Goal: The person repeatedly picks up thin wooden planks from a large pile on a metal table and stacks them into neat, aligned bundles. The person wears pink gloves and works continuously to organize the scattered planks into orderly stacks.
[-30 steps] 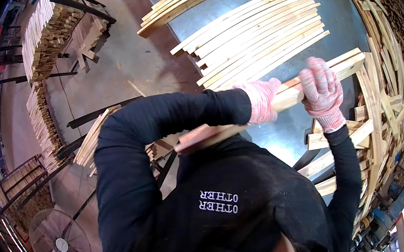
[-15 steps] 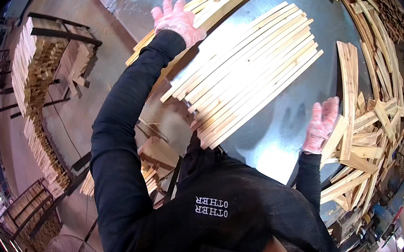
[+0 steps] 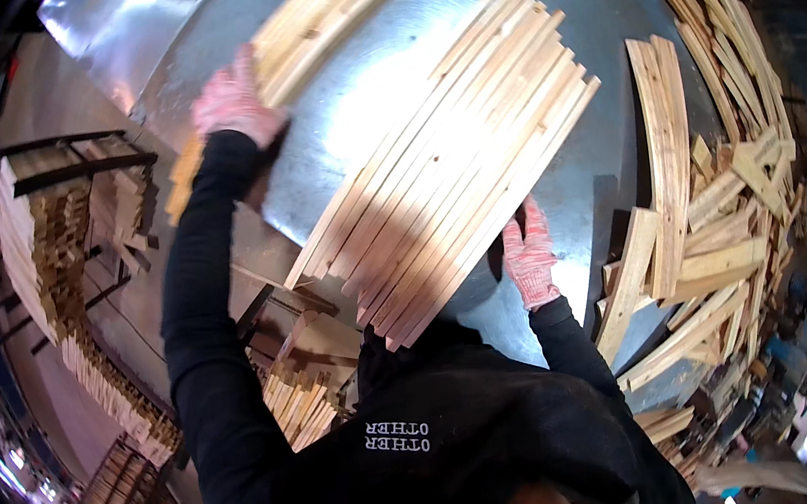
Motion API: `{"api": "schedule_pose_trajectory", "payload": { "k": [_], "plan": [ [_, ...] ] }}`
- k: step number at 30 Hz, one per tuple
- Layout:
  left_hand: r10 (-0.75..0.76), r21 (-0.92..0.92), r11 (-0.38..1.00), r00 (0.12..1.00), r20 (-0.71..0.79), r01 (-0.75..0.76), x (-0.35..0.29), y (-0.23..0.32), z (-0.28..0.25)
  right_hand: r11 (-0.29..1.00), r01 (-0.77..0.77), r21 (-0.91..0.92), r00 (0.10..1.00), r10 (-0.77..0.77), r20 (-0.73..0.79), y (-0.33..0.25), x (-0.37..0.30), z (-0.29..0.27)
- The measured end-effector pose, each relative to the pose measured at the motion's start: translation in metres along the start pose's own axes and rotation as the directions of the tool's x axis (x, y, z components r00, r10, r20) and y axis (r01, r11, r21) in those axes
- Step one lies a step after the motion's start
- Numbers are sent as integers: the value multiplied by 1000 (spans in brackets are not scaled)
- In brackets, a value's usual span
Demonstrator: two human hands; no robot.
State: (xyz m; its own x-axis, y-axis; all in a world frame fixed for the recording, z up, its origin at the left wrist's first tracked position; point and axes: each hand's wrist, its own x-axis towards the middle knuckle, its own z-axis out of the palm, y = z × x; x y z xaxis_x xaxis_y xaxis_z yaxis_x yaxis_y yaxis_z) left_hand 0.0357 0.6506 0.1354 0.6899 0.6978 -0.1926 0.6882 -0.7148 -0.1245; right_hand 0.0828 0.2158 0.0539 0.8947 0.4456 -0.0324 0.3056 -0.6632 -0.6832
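Observation:
A row of pale wooden strips [image 3: 453,160] lies side by side on the grey metal table, slanting from near left to far right. My left hand [image 3: 237,101], in a pink-and-white knit glove, is closed over a separate group of slightly curved wooden strips [image 3: 325,25] at the far left. Its fingers are partly blurred and hide part of that wood. My right hand [image 3: 531,254], gloved alike, has its fingers stretched out by the right side of the row. Nothing shows in it, and whether its fingertips touch the strips is hard to tell.
Two long boards [image 3: 665,149] and a heap of offcuts [image 3: 735,241] cover the metal table's right side [image 3: 608,197]. At the left stands a rack of stacked wood strips [image 3: 46,255]. More short pieces [image 3: 299,406] lie below the table's near edge.
The view has shifted. My right hand has moved left from beside the offcuts to the row. My left hand has gone leftward and nearer, its fingers closing in from a wide spread.

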Motion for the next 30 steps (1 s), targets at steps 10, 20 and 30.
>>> {"api": "schedule_pose_trajectory", "payload": {
  "k": [10, 20, 30],
  "plan": [
    [12, 122, 993, 997, -79, -2, 65, -66, 9, 996, 57, 64, 991, -48, -124, -15, 87, -55],
    [-688, -921, -294, 612, 391, 257, -281, -40, 136, 879, 178, -442, 984, -147, 103, 42, 331, -60],
    [-39, -594, -504, 671, 741, 626, -340, 93, 113, 892, 194, -408, 950, -68, 304, 48, 381, -36]
  ]
}}
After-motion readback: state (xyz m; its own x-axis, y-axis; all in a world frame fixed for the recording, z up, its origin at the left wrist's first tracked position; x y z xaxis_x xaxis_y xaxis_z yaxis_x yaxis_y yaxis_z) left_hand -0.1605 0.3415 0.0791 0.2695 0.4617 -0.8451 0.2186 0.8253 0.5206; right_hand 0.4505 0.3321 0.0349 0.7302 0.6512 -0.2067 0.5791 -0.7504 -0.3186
